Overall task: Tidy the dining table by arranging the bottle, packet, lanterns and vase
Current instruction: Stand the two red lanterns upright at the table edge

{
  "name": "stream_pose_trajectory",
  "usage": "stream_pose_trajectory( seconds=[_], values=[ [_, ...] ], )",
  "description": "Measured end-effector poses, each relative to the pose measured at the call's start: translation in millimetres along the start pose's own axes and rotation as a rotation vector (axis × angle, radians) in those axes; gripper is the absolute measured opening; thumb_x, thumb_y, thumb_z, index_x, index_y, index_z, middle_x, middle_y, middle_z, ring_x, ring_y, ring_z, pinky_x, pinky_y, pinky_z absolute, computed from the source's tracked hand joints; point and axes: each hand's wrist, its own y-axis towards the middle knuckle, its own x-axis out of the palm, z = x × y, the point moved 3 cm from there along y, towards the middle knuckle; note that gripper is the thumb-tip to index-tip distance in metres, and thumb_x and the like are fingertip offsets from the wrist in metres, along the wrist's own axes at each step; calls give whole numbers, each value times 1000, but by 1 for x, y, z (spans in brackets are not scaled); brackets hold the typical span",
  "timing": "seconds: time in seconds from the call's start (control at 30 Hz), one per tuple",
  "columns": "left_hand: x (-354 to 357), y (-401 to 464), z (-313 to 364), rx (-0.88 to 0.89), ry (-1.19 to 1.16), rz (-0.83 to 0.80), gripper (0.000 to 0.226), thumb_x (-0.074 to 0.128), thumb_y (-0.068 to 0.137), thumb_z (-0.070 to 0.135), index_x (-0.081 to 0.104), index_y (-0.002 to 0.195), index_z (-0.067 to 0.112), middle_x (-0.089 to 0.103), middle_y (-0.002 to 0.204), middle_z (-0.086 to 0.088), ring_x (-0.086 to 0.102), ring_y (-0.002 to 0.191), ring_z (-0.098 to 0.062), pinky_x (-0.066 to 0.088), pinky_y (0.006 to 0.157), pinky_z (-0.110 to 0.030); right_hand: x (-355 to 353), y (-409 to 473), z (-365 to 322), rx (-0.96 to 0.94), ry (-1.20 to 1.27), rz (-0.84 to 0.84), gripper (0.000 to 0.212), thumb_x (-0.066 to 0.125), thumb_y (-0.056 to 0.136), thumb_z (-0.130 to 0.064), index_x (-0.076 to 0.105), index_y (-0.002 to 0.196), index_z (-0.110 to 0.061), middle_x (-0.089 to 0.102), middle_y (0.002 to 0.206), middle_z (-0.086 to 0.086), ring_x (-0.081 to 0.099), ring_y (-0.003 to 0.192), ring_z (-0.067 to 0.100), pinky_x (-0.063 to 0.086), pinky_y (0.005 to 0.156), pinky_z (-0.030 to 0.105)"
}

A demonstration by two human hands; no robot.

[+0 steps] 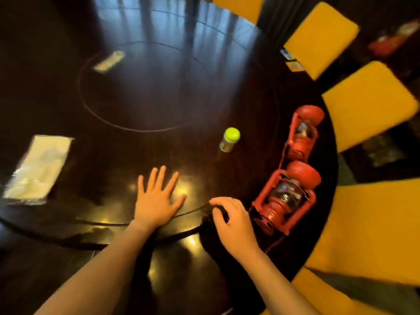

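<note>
Two red lanterns (293,173) lie on their sides at the dark round table's (159,92) right edge, end to end. The nearer one lies just right of my right hand (234,226), its long axis running up and to the right from its base near my knuckles to its domed top. My right hand is curled, fingers bent down on something dark that I cannot make out; whether it grips I cannot tell. My left hand (156,201) lies spread flat on the tabletop, holding nothing, farther from the lanterns. A green-capped bottle (229,139) stands beyond my right hand. A pale packet (38,169) lies well off to my left hand's left. Yellow chairs (368,103) ring the table. No vase shows.
</note>
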Motion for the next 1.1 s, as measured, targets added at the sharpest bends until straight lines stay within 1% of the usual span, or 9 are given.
stream_pose_trajectory(
  seconds=[0.1, 0.27, 0.4, 0.5, 0.6, 0.7, 0.8, 0.93, 1.1],
  values=[
    [4, 3, -4, -16, 7, -33, 77, 20, 85, 79, 27, 150, 38, 25, 161, -9, 12, 150, -29, 2, 116, -57, -27, -49, 17, 109, -152, 29, 22, 59, 85, -18, 68, 104, -22, 64, 102, -9, 52, 100, 7, 32, 92, 11],
    [0, 2, 1, -14, -15, -78, 81, 11, 84, 82, 21, 152, 38, 16, 164, -8, 4, 151, -28, -1, 117, -58, -42, -88, 51, 319, -391, 40, 31, 60, 85, -22, 63, 116, -18, 62, 115, 0, 52, 110, 21, 39, 97, 29],
    [-5, 1, 1, -3, -35, -123, 83, 5, 84, 82, 12, 153, 38, 7, 165, -7, -5, 151, -26, -7, 117, -56, -36, -89, 69, 443, -426, 45, 36, 55, 88, -31, 57, 123, -24, 55, 124, -4, 52, 114, 18, 47, 91, 33],
    [-6, 1, 2, 3, -50, -135, 81, 7, 85, 81, 13, 153, 38, 6, 165, -8, -6, 151, -27, -8, 116, -56, -15, -93, 78, 530, -410, -69, 38, 54, 88, -40, 53, 124, -28, 52, 126, -4, 60, 106, 20, 52, 82, 35],
    [-5, 1, 1, 14, -48, -136, 82, 6, 85, 81, 13, 153, 37, 7, 165, -8, -6, 151, -27, -9, 116, -56, 4, -99, 87, 608, -412, -134, 45, 54, 86, -44, 47, 128, -29, 52, 129, 0, 61, 107, 24, 53, 84, 40],
    [-6, 0, 0, 19, -46, -153, 82, 4, 85, 82, 12, 153, 38, 7, 165, -7, -6, 151, -26, -7, 116, -57, 13, -105, 89, 607, -394, -90, 46, 54, 87, -44, 44, 130, -31, 52, 129, -2, 60, 107, 22, 52, 81, 36],
    [-9, -2, 1, 9, -47, -165, 83, 4, 84, 82, 13, 153, 37, 7, 165, -7, -6, 151, -26, -7, 117, -57, 4, -101, 84, 552, -404, -25, 39, 53, 87, -42, 51, 125, -31, 56, 122, -4, 61, 104, 18, 52, 81, 34],
    [-11, -2, 2, -6, -33, -170, 86, -1, 82, 83, 11, 154, 38, 5, 165, -6, -8, 151, -24, -5, 118, -57, -43, -57, 71, 370, -352, 119, 22, 51, 86, -36, 64, 102, -30, 67, 100, -10, 64, 89, 13, 54, 74, 35],
    [-16, 2, 6, -29, -9, -184, 86, -4, 80, 82, 6, 154, 39, 3, 166, -4, -9, 151, -24, -7, 118, -54, -125, 36, 84, 291, -323, 304, 19, 56, 84, -26, 68, 99, -26, 70, 92, -5, 65, 85, 16, 52, 78, 33]
  ],
)
